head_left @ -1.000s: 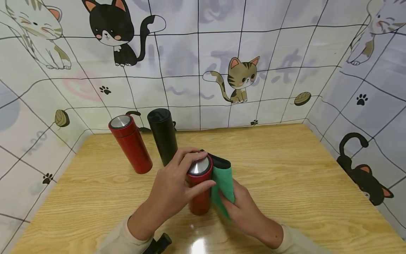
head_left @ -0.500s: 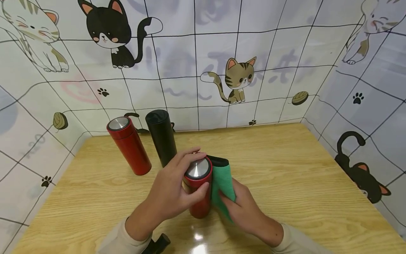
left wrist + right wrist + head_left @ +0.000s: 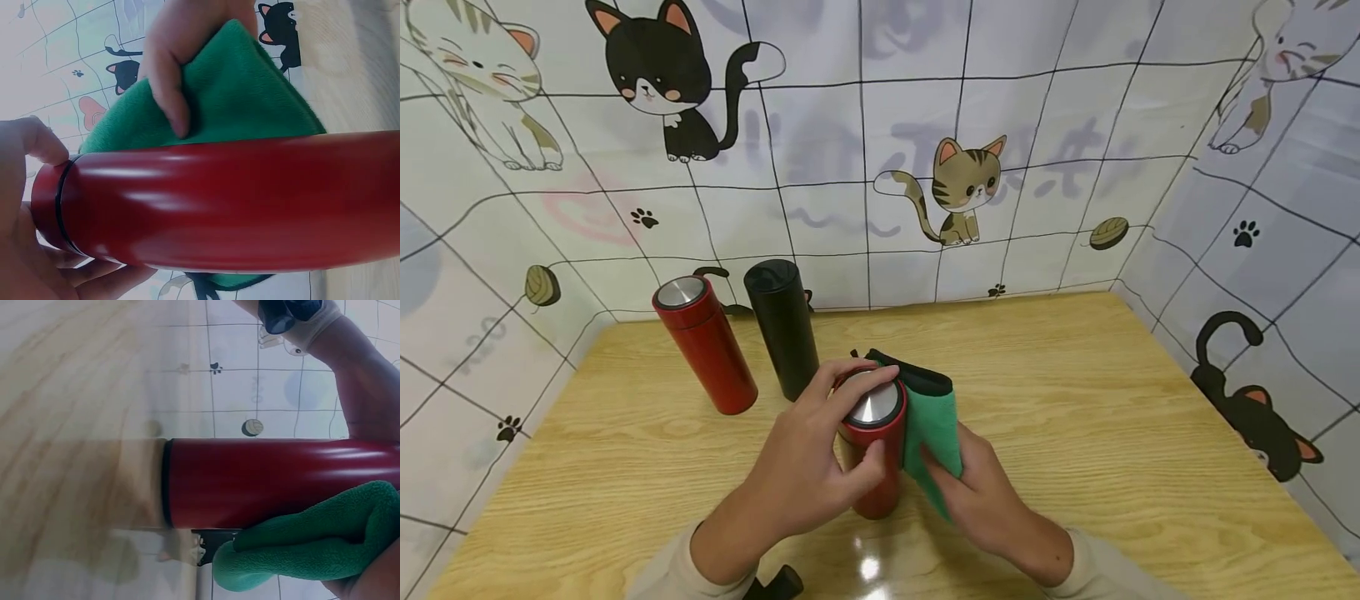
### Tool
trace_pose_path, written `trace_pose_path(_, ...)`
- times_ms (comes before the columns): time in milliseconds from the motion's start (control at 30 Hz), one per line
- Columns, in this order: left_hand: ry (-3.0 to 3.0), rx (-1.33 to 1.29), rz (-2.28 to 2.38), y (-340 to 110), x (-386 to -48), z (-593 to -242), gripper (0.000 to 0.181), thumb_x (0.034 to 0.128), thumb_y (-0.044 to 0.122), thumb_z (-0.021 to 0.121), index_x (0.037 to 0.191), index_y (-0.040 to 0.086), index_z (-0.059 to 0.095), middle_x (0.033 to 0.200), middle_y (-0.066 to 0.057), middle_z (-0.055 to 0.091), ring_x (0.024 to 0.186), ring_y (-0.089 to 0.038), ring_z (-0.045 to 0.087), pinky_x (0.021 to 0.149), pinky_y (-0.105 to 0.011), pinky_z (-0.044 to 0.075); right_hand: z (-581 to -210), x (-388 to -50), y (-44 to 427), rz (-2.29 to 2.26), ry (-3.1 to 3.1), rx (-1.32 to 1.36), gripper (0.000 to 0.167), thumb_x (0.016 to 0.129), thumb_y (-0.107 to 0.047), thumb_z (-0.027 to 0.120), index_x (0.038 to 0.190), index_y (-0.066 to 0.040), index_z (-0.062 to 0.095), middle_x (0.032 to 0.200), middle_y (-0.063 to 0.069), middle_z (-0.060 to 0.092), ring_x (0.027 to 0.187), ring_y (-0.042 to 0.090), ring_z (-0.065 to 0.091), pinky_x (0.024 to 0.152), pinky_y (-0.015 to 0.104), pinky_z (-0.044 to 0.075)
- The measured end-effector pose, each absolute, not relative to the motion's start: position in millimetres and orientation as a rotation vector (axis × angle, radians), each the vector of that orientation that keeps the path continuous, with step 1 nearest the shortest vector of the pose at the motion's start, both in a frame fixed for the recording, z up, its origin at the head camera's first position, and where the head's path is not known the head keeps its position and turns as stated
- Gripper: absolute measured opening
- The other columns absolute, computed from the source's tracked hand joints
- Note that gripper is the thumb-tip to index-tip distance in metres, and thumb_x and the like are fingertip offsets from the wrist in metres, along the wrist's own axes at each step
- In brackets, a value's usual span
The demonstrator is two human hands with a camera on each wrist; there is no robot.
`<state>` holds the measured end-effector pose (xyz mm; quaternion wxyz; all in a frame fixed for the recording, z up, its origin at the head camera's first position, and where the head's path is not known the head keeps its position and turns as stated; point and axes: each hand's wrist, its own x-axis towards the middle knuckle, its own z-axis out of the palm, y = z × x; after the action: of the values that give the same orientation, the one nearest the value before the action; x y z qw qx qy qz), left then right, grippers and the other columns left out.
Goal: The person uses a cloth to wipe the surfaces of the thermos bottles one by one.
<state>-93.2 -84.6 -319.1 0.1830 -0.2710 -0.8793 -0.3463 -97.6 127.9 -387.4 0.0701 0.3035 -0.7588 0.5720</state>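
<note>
A red thermos bottle [image 3: 882,492] with a silver-topped lid [image 3: 876,403] stands upright near the front middle of the table. My left hand [image 3: 805,458] grips it around the top, fingers over the far side of the lid and thumb on the near side. My right hand [image 3: 992,500] holds a folded green cloth [image 3: 934,429] with a black edge against the bottle's right side. In the left wrist view the green cloth [image 3: 244,94] also shows past the bottle's other side, so it reaches behind the red body [image 3: 237,200]. The right palm is partly hidden by the cloth.
A second red bottle [image 3: 711,350] and a black tumbler [image 3: 782,333] stand at the back left of the wooden table [image 3: 1060,375]. White cat-print sheeting [image 3: 820,125] closes off the back and both sides. A black device [image 3: 778,583] sits by the left wrist.
The cloth has shifted slightly up and back along the bottle, and its dark edge shows behind the lid again. The left hand and bottle have moved a little; the other bottles have not.
</note>
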Motion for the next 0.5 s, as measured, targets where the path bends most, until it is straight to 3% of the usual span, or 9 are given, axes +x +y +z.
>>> trace_pose_path(167,-2.486,-0.766,-1.018,-82.6,-94.4,-320.1,0.064,0.0834,0.03,0.077,0.142,0.028,0.052,0.138,0.007,0.05,0.118,-0.009,0.06,0.085,-0.027,0.057,-395.0,-99.9,127.0,1.772,-2.364,0.928,0.035,0.101,0.0,0.047,0.135,-0.004,0.052,0.124,0.01,0.066,0.112,0.009,0.062,0.094,0.028,0.055)
trace_pose_path(267,-2.482,-0.716,-1.101,-80.0,-94.9,-323.0,0.077,0.0799,0.035,0.084,0.146,0.026,0.045,0.136,0.006,0.054,0.116,-0.008,0.062,0.088,-0.03,0.058,-397.9,-101.5,126.2,1.776,-2.424,0.918,0.034,0.1,0.0,0.048,0.134,-0.003,0.052,0.122,0.008,0.066,0.108,0.008,0.062,0.091,0.027,0.055)
trace_pose_path(367,-2.44,-0.652,-1.281,-74.7,-97.2,-329.7,0.097,0.0755,0.031,0.089,0.153,0.026,0.031,0.132,0.002,0.059,0.115,-0.01,0.063,0.091,-0.031,0.058,-399.5,-102.5,125.3,1.761,-2.459,0.866,0.033,0.098,0.002,0.049,0.13,-0.004,0.055,0.117,0.007,0.067,0.103,0.008,0.062,0.089,0.026,0.054)
trace_pose_path(500,-2.338,-0.613,-1.565,-66.3,-101.0,-343.5,0.11,0.0737,0.025,0.09,0.156,0.028,0.018,0.133,0.0,0.059,0.119,-0.013,0.061,0.095,-0.032,0.056,-397.1,-101.2,123.9,1.815,-2.442,0.772,0.028,0.101,-0.001,0.046,0.127,-0.003,0.056,0.115,0.01,0.068,0.101,0.008,0.064,0.088,0.028,0.056)
